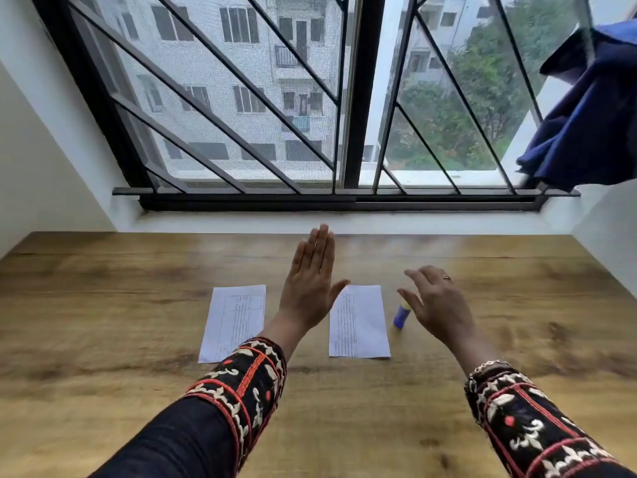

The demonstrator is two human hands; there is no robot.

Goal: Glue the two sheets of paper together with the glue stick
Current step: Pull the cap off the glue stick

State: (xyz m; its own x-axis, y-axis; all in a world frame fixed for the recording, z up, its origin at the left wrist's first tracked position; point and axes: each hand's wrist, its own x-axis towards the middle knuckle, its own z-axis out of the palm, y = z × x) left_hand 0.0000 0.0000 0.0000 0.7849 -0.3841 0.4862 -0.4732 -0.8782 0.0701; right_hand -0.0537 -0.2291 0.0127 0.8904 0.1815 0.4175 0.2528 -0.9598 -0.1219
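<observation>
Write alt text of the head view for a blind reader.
Two open hands raised over a wooden table: left hand between the left sheet and right sheet of paper, right hand by a blue glue stick. Barred window behind.

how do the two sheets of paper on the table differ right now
The left sheet leans, its top tipped rightward; the right sheet sits nearly square. The left sleeve hides the left sheet's near right corner; the right sheet shows almost whole. The glue stick sits beside the right sheet, not the left sheet. Both are white, printed, flat on the wooden table.
</observation>
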